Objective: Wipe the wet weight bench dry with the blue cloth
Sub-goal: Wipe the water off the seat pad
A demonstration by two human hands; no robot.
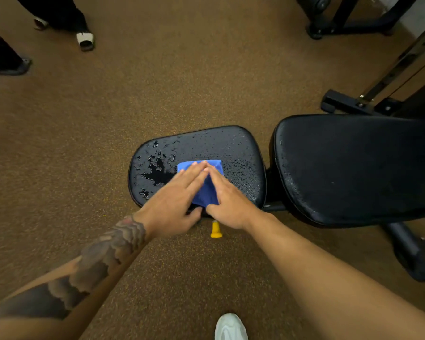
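The weight bench's black seat pad [231,143] lies in the middle, with water puddles [157,173] on its left half and fine droplets on its right half. A folded blue cloth [206,190] rests on the pad's near middle. My left hand [174,202] and my right hand [228,200] both press flat on the cloth, fingers straight, fingertips meeting at its far edge. My left thumb hooks around the pad's near edge. The larger black back pad [353,168] lies to the right, with small droplets along its left rim.
A yellow adjustment knob [216,230] sticks out under the seat. The bench's black foot [407,251] is at the right, a machine frame [349,104] behind it. Another person's feet [85,40] stand far left. My white shoe [231,327] is below on brown speckled floor.
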